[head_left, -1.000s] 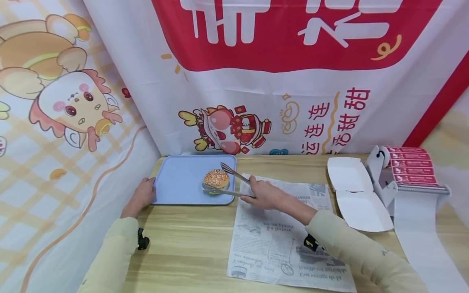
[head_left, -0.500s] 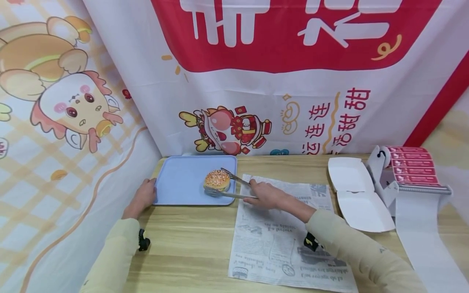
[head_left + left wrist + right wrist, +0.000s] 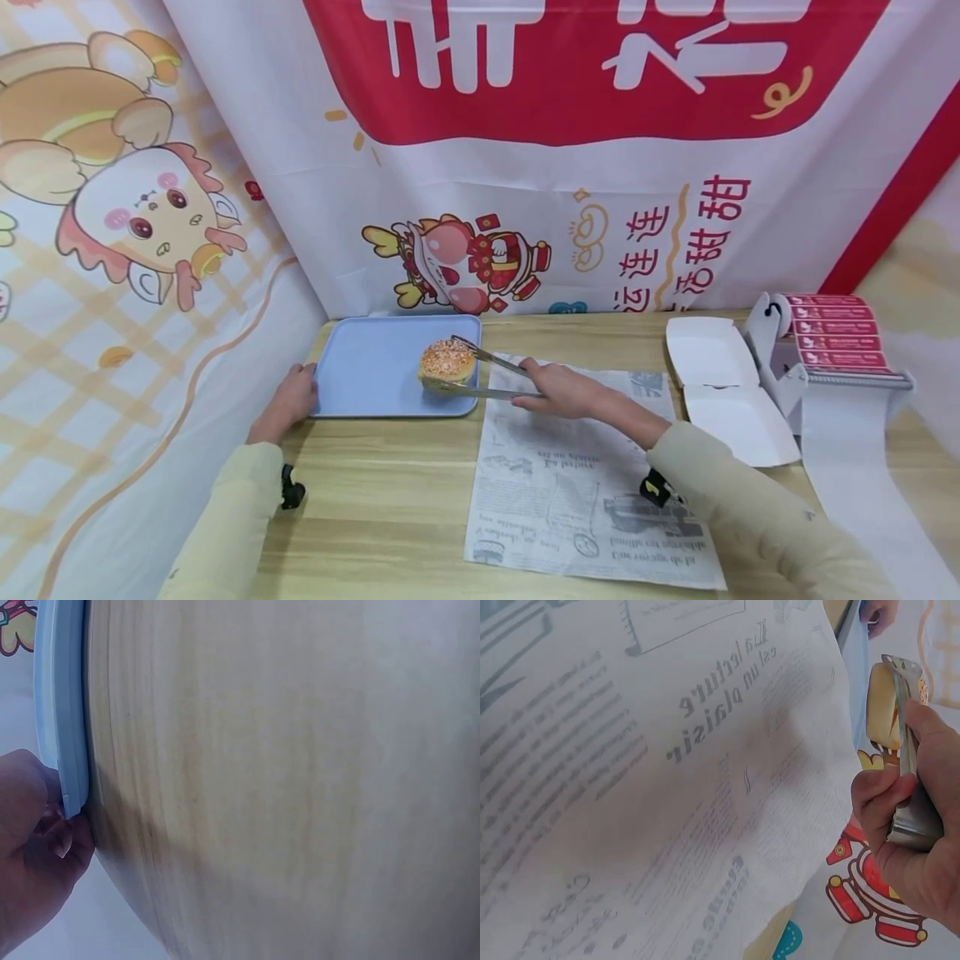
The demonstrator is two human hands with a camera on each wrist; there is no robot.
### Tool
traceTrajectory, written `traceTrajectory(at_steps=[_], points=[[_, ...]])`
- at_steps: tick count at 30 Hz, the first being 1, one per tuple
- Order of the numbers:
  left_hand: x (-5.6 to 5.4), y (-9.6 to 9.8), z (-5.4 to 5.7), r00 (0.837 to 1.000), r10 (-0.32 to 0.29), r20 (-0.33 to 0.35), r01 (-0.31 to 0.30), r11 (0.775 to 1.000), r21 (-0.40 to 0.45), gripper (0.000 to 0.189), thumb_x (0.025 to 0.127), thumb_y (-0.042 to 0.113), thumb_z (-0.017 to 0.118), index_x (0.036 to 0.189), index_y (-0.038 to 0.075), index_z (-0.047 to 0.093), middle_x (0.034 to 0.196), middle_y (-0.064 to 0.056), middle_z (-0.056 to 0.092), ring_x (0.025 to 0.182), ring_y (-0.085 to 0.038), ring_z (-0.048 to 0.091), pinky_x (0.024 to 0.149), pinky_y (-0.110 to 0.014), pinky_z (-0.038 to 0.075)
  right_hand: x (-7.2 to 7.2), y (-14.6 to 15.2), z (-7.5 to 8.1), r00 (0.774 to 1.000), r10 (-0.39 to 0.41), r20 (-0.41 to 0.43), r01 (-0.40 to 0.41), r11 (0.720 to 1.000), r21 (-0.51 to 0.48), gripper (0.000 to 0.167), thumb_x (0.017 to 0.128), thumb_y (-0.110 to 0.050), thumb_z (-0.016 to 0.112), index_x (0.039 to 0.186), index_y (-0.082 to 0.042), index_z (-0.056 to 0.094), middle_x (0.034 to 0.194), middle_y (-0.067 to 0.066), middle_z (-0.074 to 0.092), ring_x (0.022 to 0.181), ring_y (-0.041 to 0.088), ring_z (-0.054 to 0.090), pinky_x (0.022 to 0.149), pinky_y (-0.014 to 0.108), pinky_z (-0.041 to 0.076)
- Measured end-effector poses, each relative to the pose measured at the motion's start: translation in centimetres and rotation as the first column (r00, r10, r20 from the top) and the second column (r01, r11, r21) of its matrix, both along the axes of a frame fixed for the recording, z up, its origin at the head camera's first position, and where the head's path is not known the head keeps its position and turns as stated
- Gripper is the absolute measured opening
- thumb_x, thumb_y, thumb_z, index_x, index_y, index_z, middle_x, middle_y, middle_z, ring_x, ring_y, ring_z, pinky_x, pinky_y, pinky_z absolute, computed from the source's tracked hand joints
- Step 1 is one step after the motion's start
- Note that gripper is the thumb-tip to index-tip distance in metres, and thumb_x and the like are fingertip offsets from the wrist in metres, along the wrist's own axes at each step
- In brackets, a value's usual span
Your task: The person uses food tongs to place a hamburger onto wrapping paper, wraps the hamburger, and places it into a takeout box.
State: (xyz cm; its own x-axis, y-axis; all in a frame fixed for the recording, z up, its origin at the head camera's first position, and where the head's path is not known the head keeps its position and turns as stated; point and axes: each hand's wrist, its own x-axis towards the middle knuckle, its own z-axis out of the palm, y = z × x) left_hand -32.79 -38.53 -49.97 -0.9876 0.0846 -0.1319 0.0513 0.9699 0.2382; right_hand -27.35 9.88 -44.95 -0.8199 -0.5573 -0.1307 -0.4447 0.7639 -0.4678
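Note:
My right hand point(image 3: 562, 390) holds metal tongs point(image 3: 498, 393), whose tips close around a burger point(image 3: 447, 358) with a seeded bun top. The burger is over the right part of a light blue tray point(image 3: 367, 367). In the right wrist view the bun's pale underside point(image 3: 882, 705) shows between the tong tips, and my fingers point(image 3: 885, 795) wrap the tong handles. At the tray's left edge, my left hand point(image 3: 294, 396) grips the rim. The left wrist view shows that hand point(image 3: 34, 832) pinching the tray corner point(image 3: 67, 772).
Printed newspaper-style paper point(image 3: 555, 500) lies on the wooden table point(image 3: 367, 500), right of the tray. Farther right are an open white box point(image 3: 720, 367) and a label dispenser point(image 3: 832, 342) with a long white strip hanging down. Printed cloth walls point(image 3: 450, 183) stand behind and left.
The tongs have closed in on the burger, which has risen slightly. My right hand has moved a little to the right. My left hand has stayed at the tray's edge.

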Motion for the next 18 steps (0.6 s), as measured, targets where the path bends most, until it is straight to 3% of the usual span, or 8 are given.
traceTrajectory(at_steps=[7, 14, 18], points=[[0.3, 0.0, 0.0, 1.0, -0.008, -0.007, 0.008, 1.0, -0.007, 0.047, 0.1, 0.001, 0.035, 0.14, -0.023, 0.031, 0.124, -0.041, 0.043, 0.114, -0.048, 0.051, 0.104, -0.059, 0.043, 1.1, 1.8, 1.1, 0.998, 0.061, -0.022, -0.062, 0.997, -0.045, 0.06, 0.098, -0.04, 0.062, 0.138, -0.001, 0.044, 0.075, -0.002, 0.06, 0.058, 0.008, 0.049, 0.053, 0.024, 0.04], [0.2, -0.2, -0.1, 0.999, -0.02, -0.03, 0.02, 1.0, -0.006, 0.047, 0.1, 0.001, 0.035, 0.14, -0.024, 0.033, 0.122, -0.042, 0.044, 0.11, -0.047, 0.052, 0.102, -0.058, 0.045, 2.1, 3.8, 1.7, 0.998, 0.05, -0.03, -0.051, 0.998, -0.035, 0.062, 0.098, -0.045, 0.06, 0.14, -0.003, 0.042, 0.083, -0.004, 0.063, 0.063, 0.006, 0.053, 0.058, 0.025, 0.043], [0.2, -0.4, 0.0, 0.999, -0.029, -0.032, 0.029, 1.0, -0.008, 0.047, 0.1, 0.001, 0.034, 0.139, -0.024, 0.032, 0.123, -0.043, 0.044, 0.112, -0.048, 0.052, 0.102, -0.059, 0.044, 2.8, 5.1, 2.0, 0.998, 0.046, -0.046, -0.048, 0.998, -0.036, 0.067, 0.097, -0.051, 0.058, 0.141, -0.003, 0.042, 0.072, -0.006, 0.059, 0.057, 0.005, 0.049, 0.054, 0.023, 0.04]])
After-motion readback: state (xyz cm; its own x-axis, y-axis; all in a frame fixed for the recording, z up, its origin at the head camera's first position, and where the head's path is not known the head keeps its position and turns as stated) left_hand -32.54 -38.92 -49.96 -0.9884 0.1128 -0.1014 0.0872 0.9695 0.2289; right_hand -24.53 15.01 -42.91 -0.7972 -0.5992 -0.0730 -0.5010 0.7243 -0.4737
